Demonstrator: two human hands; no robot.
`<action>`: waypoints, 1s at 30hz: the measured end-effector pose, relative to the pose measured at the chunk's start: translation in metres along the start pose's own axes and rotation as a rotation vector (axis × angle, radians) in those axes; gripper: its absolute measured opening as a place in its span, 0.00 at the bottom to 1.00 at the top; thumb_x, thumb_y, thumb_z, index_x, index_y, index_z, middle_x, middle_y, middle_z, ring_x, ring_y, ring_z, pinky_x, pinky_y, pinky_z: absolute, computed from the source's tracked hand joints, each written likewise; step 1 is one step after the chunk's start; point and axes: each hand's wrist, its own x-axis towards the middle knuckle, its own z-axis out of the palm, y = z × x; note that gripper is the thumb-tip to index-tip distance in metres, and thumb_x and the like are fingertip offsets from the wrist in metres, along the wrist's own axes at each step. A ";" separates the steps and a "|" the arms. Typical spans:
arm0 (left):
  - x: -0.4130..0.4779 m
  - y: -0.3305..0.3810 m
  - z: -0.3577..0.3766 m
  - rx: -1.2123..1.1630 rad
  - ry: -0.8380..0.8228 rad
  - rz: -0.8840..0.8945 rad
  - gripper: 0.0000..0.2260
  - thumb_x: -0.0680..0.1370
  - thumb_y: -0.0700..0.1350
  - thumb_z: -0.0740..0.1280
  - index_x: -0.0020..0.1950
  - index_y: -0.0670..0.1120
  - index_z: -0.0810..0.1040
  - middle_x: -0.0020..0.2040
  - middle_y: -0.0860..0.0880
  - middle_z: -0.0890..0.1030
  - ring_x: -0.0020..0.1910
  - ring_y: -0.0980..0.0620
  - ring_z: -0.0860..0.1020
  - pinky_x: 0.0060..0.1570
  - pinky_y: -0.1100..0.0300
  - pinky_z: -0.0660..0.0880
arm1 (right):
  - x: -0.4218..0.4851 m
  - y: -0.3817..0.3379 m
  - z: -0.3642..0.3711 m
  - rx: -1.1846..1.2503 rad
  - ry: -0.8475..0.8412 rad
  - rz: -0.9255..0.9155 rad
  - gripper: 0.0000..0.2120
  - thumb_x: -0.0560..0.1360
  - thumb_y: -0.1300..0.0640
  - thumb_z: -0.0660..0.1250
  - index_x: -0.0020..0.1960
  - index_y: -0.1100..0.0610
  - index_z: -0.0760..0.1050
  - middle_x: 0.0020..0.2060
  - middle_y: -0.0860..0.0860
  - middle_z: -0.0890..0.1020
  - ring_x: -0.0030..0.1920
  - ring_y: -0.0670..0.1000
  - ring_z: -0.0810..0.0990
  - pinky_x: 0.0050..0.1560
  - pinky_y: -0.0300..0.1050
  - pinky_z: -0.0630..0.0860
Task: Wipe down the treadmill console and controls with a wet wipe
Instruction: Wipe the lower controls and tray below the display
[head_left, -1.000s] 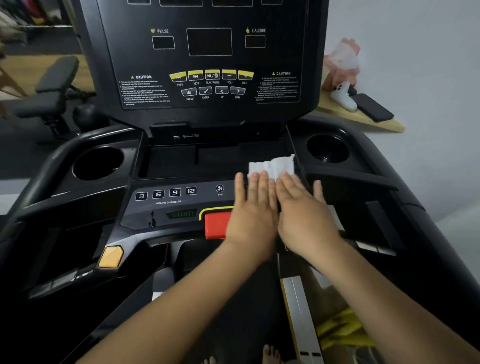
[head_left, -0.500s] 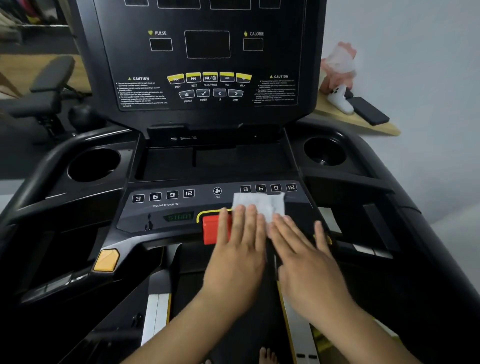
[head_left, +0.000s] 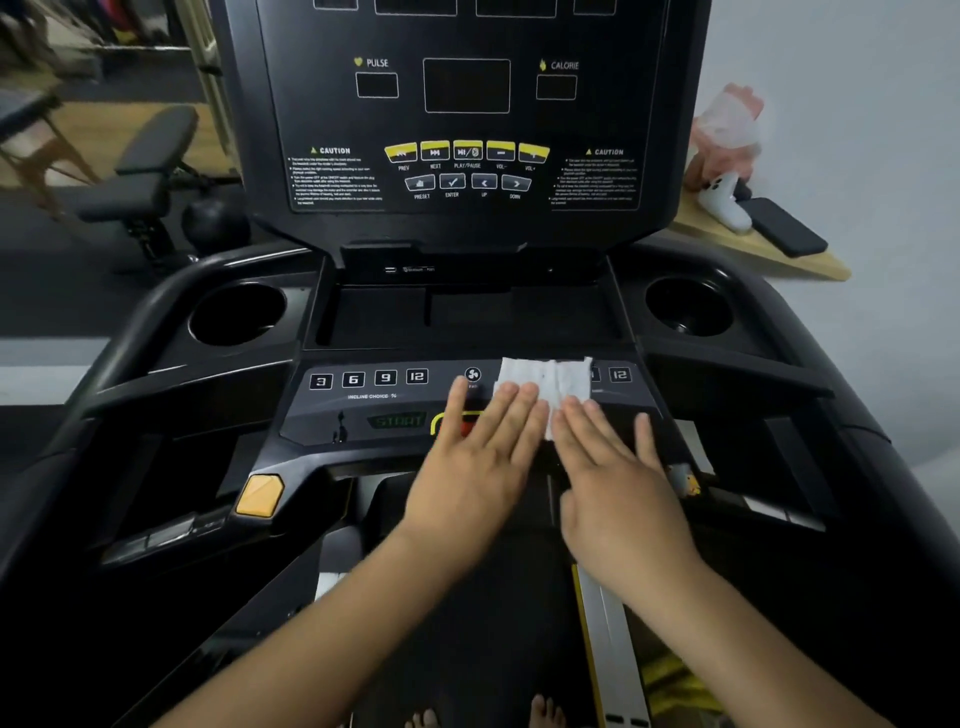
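A white wet wipe (head_left: 545, 382) lies flat on the treadmill's lower control panel (head_left: 374, 410), covering most of the right row of number buttons. My left hand (head_left: 478, 457) presses its near left part with straight fingers and hides most of the red stop button (head_left: 465, 427). My right hand (head_left: 613, 478) lies flat beside it, fingertips on the wipe's near right edge. The upright console (head_left: 467, 119) with its yellow media buttons stands behind.
Round cup holders sit at the left (head_left: 236, 312) and the right (head_left: 688, 306), with a shallow tray (head_left: 467, 312) between them. An orange button (head_left: 260, 496) is on the left handle. A wooden shelf (head_left: 753, 249) at right holds a phone (head_left: 784, 226) and a figurine (head_left: 724, 145).
Both hands slid the wipe toward me from the tray edge onto the lower panel, then pushed it back up over the right number buttons.
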 end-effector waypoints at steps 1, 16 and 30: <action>0.000 -0.006 -0.004 0.007 -0.049 0.014 0.30 0.82 0.43 0.47 0.76 0.41 0.30 0.78 0.42 0.33 0.77 0.45 0.34 0.69 0.34 0.29 | 0.006 -0.006 -0.002 0.004 0.009 -0.009 0.33 0.80 0.55 0.55 0.78 0.55 0.39 0.78 0.50 0.40 0.77 0.48 0.37 0.75 0.58 0.33; 0.013 0.041 -0.009 -0.072 -0.034 0.067 0.32 0.83 0.51 0.51 0.76 0.37 0.35 0.78 0.36 0.39 0.77 0.36 0.38 0.70 0.32 0.33 | -0.035 0.037 0.018 -0.127 0.060 0.065 0.39 0.67 0.57 0.69 0.76 0.54 0.60 0.75 0.50 0.61 0.75 0.48 0.57 0.74 0.64 0.52; -0.011 0.012 -0.013 -0.063 -0.052 -0.183 0.30 0.83 0.49 0.48 0.77 0.35 0.37 0.78 0.33 0.42 0.78 0.35 0.43 0.69 0.32 0.31 | -0.005 -0.004 0.006 0.004 0.017 -0.044 0.39 0.74 0.59 0.61 0.78 0.50 0.43 0.77 0.45 0.43 0.76 0.43 0.37 0.75 0.58 0.34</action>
